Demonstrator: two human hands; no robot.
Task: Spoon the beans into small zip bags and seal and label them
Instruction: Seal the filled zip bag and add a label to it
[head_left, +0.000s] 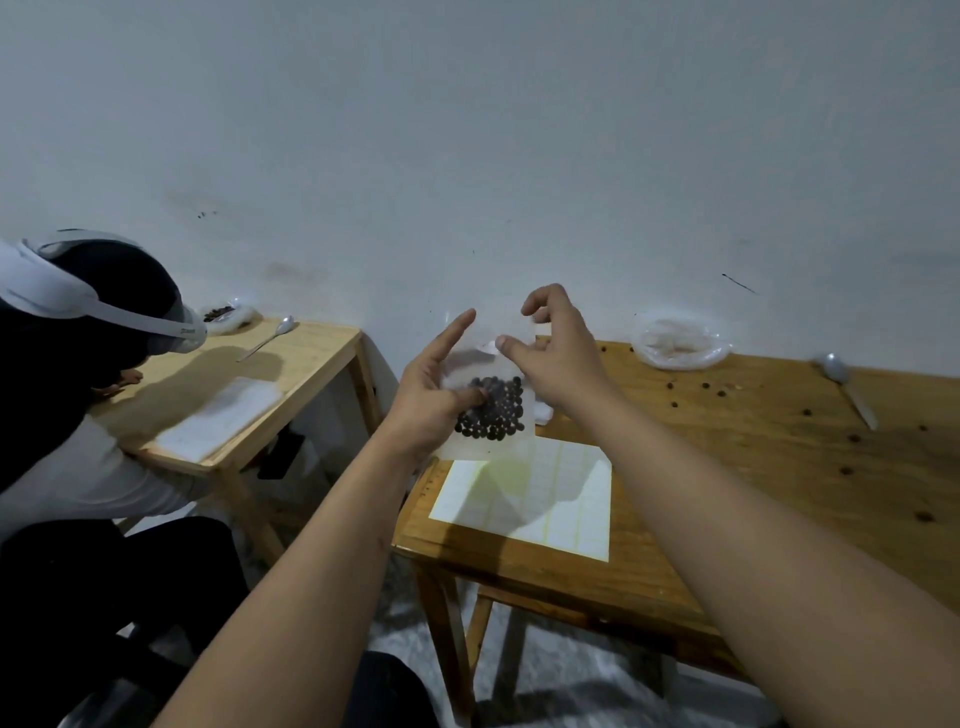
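Observation:
A small clear zip bag (491, 410) holding dark beans is lifted above the left end of my wooden table (753, 467). My left hand (434, 395) holds it from the left, thumb pressed on the beans, index finger stretched upward. My right hand (558, 353) is at the bag's top right, thumb and fingers curled near the top edge; whether they pinch it I cannot tell. A sheet of white labels (524, 499) lies under the bag. A metal spoon (847, 384) lies at the far right.
A crumpled clear plastic bag (680, 345) sits by the wall, with loose beans (711, 389) scattered on the tabletop. To the left, another person (78, 364) with a headset works at a second table (270, 374) with a spoon and paper.

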